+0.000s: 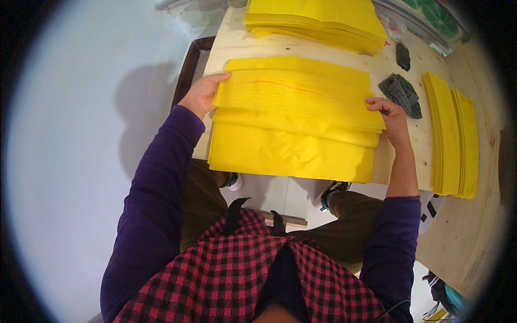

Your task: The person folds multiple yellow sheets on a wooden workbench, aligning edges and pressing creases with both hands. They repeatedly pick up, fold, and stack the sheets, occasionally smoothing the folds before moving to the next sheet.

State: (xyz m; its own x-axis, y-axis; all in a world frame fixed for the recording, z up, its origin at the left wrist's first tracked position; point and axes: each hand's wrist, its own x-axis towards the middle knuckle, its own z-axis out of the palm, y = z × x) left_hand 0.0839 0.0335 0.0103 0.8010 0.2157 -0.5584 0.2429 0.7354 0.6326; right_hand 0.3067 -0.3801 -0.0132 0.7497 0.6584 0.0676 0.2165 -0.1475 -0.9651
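Observation:
A layered bundle of yellow fabric sheets (291, 102) lies in front of me, its edges fanned into many fine steps. At its left end, my left hand (203, 92) pinches the fanned layers between thumb and fingers. My right hand (392, 117) grips the same layers at the right end, thumb on top and fingers partly hidden beneath. Below the held layers is a flat yellow fabric piece (291, 156), creased in the middle, with its near edge hanging at the table's front edge. Whether the held layers are apart from this lower piece I cannot tell.
Another yellow fabric stack (318, 24) sits at the far side of the wooden table (223, 51). On the right are a crumpled dark grey cloth (401, 94), a small dark block-like item (402, 56) and narrow folded yellow bundles (452, 137). A white wall (81, 134) rises at the left.

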